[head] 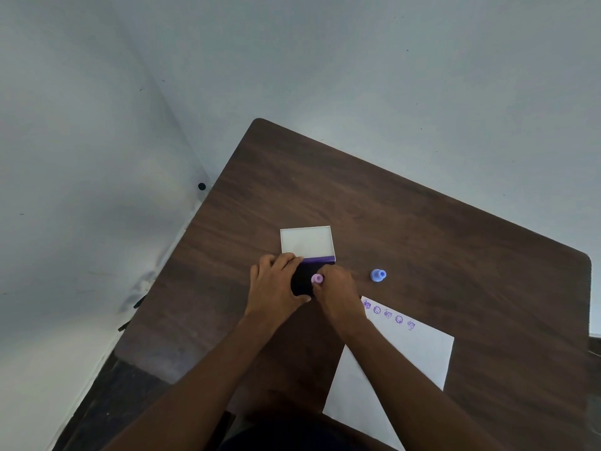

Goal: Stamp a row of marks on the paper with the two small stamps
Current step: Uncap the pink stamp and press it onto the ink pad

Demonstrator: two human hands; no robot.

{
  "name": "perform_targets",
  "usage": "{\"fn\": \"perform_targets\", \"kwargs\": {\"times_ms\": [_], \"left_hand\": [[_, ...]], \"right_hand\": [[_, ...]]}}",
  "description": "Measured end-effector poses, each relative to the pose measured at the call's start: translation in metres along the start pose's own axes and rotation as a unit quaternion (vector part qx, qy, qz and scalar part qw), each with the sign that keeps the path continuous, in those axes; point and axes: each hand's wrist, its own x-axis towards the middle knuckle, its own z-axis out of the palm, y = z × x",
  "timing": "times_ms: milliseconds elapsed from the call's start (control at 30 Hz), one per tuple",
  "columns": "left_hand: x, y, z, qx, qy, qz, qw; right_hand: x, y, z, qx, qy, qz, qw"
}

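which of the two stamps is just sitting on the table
The blue stamp, standing alone beside the paper. The pink stamp is in the right hand.

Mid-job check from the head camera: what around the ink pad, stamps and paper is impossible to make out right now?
- Ink pad: head view, mostly covered by both hands.
- Pink stamp: its face is hidden under the right hand; contact with the pad unclear.
- Marks on the paper: too small to read the designs.
- Paper's near corner: cut off by the bottom edge and crossed by the right forearm.
- Left hand: its fingertips' grip is hidden.
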Motion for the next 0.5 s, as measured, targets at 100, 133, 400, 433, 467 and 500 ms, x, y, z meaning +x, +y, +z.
{"fn": "perform_targets", "kwargs": {"times_ms": [100, 133, 400, 433, 467, 500], "left_hand": [[-0.0005, -0.0002, 0.0004, -0.001, 0.004, 0.002, 1.000], [-0.0007, -0.0001, 0.0006, -0.001, 0.006, 0.002, 1.000], [-0.0002, -0.0002, 0.0001, -0.001, 0.006, 0.003, 1.000], [-0.0001, -0.0001, -0.0001, 0.000, 0.003, 0.003, 1.000], [0.0000, 0.0000, -0.0003, 0.002, 0.001, 0.003, 1.000], [-0.0002, 0.0000, -0.0004, 0.002, -0.002, 0.003, 1.000]], "right_hand": [[0.0007, -0.0009, -0.0002, -0.001, -0.005, 0.005, 1.000], [0.0012, -0.0009, -0.0005, 0.001, -0.006, 0.006, 1.000], [0.0010, 0.0015, 0.0020, 0.000, 0.005, -0.004, 1.000], [0.0016, 0.0022, 0.0028, -0.005, 0.006, -0.008, 1.000], [0.0012, 0.0021, 0.0026, -0.009, 0.009, -0.011, 1.000], [0.0015, 0.0027, 0.0030, -0.010, 0.011, -0.013, 1.000]]}}
